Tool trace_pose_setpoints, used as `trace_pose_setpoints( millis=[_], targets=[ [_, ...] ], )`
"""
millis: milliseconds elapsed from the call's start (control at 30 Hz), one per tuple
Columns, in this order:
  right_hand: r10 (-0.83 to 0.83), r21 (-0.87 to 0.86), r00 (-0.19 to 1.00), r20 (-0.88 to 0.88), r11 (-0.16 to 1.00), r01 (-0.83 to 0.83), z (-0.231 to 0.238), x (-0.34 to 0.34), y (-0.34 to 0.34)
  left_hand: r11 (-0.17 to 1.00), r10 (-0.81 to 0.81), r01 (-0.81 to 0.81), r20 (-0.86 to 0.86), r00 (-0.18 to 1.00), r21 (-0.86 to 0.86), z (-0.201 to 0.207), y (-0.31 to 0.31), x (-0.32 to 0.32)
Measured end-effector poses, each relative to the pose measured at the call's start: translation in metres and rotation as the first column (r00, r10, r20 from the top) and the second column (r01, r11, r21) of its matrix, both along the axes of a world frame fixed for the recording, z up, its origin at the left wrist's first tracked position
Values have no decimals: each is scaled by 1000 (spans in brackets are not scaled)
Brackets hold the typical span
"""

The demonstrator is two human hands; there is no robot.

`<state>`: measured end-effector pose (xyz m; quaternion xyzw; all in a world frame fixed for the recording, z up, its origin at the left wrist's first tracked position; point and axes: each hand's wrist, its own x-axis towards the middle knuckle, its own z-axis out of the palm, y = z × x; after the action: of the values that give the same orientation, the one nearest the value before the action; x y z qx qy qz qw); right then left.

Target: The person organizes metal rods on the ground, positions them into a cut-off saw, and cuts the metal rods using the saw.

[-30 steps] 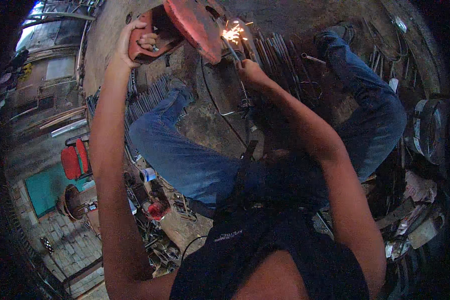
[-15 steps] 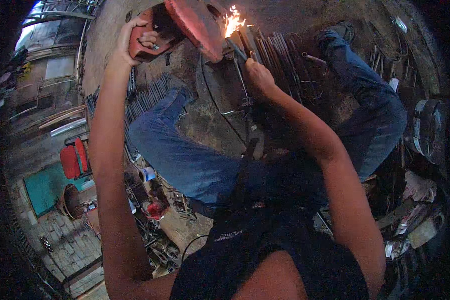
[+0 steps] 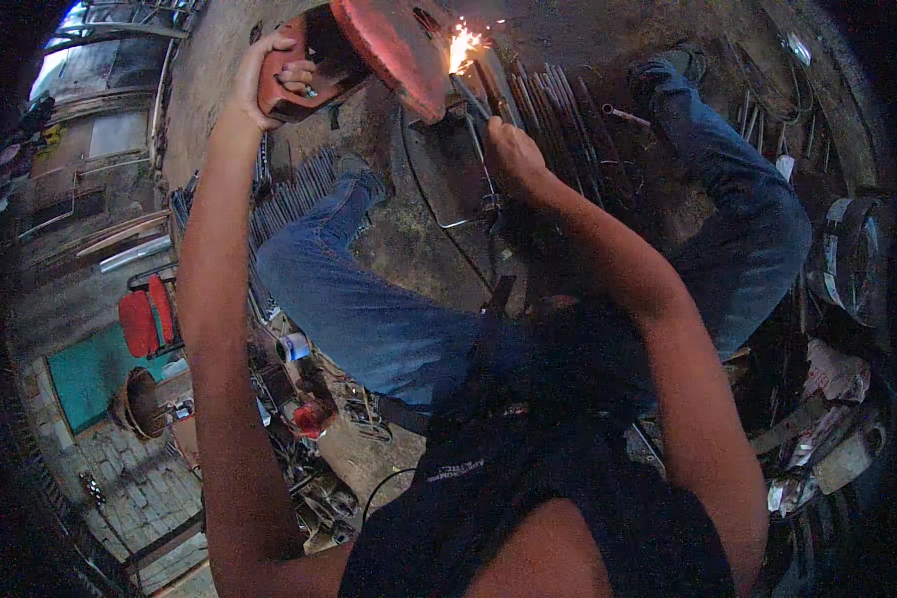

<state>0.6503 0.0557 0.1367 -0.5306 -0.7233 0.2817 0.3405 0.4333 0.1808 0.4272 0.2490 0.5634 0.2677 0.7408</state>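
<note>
At the top, my left hand (image 3: 284,78) is wrapped round the D-shaped handle of a red power saw (image 3: 394,60), which looks like a cut-off saw with a broad curved guard. My right hand (image 3: 513,151) is closed round a grey metal bar (image 3: 470,97), whose far end reaches up beside the guard. Bright sparks (image 3: 463,50) burst at that end, to the right of the guard. The guard hides the blade and the exact contact point. Below it, a thin bent crank rod (image 3: 478,149) shows between my hands.
Several long metal bars (image 3: 558,110) lie right of my right hand; another bundle of rods (image 3: 304,184) lies to the left. A dark cable (image 3: 424,189) crosses the floor between my legs. A short pipe (image 3: 625,116) lies near my right foot. Red cushions (image 3: 145,317) are far left.
The sparks have shifted shape and burn more tightly now. My right hand has moved very slightly left with the bar. My left hand stays on the saw handle, nearly still.
</note>
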Motion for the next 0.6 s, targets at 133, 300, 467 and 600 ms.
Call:
trace_pose_setpoints(
  millis=[133, 300, 467, 600],
  targets=[
    [-59, 150, 981, -187, 985, 88, -7, -3, 1, 1000, 11, -11, -17, 1000, -18, 0, 3, -2],
    [-25, -447, 859, -511, 861, -241, -7, 3, 31, 942, 107, 50, -439, 892, 331, -3, -10, 8],
    [-371, -625, 673, -640, 761, -174, -20, 5, 31, 926, 121, 61, -446, 887, 373, -3, -12, 10],
    [-257, -526, 607, -752, 789, -317, -36, 6, 34, 936, 93, 86, -475, 875, 341, -3, -6, 4]
  ],
)
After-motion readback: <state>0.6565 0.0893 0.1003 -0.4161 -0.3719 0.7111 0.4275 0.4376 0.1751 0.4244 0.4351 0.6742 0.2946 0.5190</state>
